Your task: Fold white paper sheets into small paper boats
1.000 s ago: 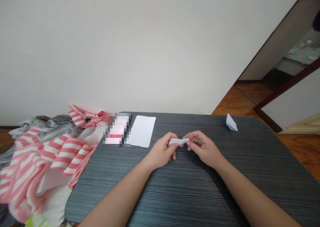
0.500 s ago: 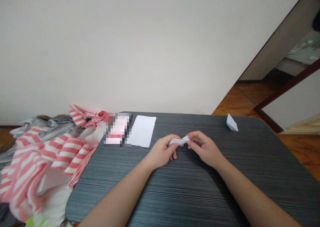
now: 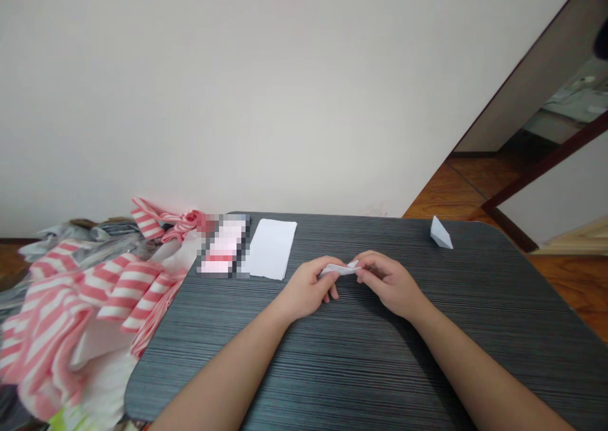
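Note:
Between my hands, just above the dark table, is a small folded piece of white paper (image 3: 339, 269). My left hand (image 3: 308, 288) pinches its left end between thumb and fingers. At the right end, my right hand (image 3: 388, 282) grips a corner with thumb and fingertips. Parts of the folds are hidden behind my fingers. To the left of my left hand lies a stack of white paper sheets (image 3: 272, 249). A folded white paper piece (image 3: 441, 233) stands at the far right of the table.
The dark wood-grain table (image 3: 327, 367) backs against a pale wall (image 3: 285, 101). A blurred-out, pixelated rectangular item (image 3: 223, 246) lies at the table's far left corner. Left of the table is a pile of red-and-white striped cloth (image 3: 118, 288). A wooden floor (image 3: 441, 187) shows at right.
The folded paper's right end has been bent, now showing a small raised tip by my right fingers. Both hands have shifted only slightly.

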Tool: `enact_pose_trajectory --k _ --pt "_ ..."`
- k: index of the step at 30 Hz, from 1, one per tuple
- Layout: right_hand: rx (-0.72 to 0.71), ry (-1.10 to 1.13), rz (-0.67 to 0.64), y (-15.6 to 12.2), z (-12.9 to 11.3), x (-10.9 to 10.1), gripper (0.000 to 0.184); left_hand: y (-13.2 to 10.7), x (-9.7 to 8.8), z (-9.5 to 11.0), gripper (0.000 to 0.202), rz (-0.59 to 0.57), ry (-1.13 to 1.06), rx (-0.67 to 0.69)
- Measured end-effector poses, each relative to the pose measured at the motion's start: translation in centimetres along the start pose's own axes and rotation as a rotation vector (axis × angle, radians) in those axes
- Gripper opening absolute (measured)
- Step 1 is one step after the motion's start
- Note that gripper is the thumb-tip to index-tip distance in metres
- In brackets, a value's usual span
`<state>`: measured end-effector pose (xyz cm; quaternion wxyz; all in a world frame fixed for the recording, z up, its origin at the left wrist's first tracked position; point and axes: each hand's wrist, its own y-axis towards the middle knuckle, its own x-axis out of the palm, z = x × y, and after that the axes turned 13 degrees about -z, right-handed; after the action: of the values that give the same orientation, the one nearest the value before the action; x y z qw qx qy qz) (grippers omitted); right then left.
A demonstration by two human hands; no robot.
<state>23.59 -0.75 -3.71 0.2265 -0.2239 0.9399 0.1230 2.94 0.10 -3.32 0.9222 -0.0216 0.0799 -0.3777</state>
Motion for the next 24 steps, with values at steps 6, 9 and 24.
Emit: enact_pose_trajectory --k 6,9,24 --pt "0.006 -0.06 0.053 0.09 -0.4 -0.04 0.014 -0.01 0.08 0.35 0.022 -0.011 0.027 -0.015" --pt "-0.012 -0.059 0.055 0.11 -0.38 0.02 0.014 -0.11 0.11 0.64 0.02 -0.004 0.107 -0.023" --pt "-0.046 -0.088 0.002 0.06 -0.76 -0.15 0.019 -0.08 0.07 0.55 0.027 -0.002 0.113 -0.017"
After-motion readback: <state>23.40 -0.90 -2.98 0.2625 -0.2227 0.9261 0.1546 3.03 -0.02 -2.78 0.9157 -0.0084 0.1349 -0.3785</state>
